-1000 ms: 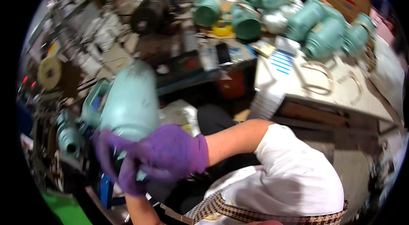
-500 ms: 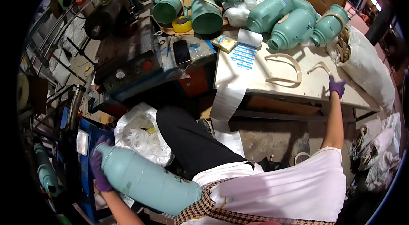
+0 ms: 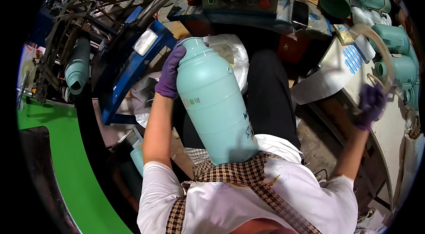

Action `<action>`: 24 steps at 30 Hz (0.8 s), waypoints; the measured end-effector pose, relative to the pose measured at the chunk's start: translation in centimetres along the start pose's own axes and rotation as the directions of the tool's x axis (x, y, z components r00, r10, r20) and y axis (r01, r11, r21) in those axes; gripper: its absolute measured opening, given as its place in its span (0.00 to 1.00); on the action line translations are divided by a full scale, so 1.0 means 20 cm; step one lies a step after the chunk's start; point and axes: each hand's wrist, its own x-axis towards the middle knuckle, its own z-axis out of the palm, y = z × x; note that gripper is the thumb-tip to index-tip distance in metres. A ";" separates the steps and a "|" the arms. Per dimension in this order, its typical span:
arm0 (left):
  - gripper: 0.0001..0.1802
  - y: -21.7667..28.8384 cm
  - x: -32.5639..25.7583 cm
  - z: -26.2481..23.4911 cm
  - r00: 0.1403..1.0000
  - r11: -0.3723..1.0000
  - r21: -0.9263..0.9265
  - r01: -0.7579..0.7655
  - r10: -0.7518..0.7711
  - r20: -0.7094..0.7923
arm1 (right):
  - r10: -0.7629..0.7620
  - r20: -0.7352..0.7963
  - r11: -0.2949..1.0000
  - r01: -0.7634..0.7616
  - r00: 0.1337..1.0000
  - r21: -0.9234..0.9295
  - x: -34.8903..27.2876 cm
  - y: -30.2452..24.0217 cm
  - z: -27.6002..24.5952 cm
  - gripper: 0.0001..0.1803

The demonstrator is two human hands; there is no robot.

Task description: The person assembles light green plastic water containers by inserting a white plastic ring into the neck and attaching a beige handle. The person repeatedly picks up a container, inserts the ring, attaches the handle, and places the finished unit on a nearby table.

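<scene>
While another teal flask is lying in the machine at the frame's left, the left hand, its gloved fingers clenched, is gripping the big teal flask at centre, base against the chest. At right, the right hand is grasping a pale strap loop over the counter.

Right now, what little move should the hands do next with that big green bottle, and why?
Probably bring the right hand with its pale curved strap over to the bottle. The left hand grips the bottle near its neck, its base propped against the person's chest, while the right hand is far off by the table, so strap and bottle are apart.
</scene>
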 end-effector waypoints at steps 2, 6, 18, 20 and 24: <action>0.29 0.03 -0.03 0.02 1.000 0.998 -0.056 0.004 -0.003 0.017 | 0.418 0.116 0.879 -0.434 0.901 0.198 -0.35 0.09 0.59 0.18; 0.30 0.14 -0.16 0.00 0.990 0.973 0.207 -0.106 0.123 -0.071 | 0.262 0.864 0.665 -0.729 0.429 0.160 -0.72 0.09 1.44 0.38; 0.36 0.23 -0.38 -0.16 0.978 0.927 0.314 -0.208 0.196 0.070 | 0.147 0.916 0.953 -0.302 0.374 -0.029 -1.09 0.01 1.88 0.39; 0.35 0.22 -0.39 -0.15 0.976 0.898 0.383 -0.218 0.207 0.070 | -0.097 0.937 0.992 0.113 0.336 0.062 -1.12 -0.02 1.86 0.39; 0.31 0.15 -0.37 -0.15 0.951 0.887 0.345 -0.306 0.270 0.150 | -0.757 0.607 0.297 0.700 -0.242 0.649 -1.15 -0.02 1.79 0.28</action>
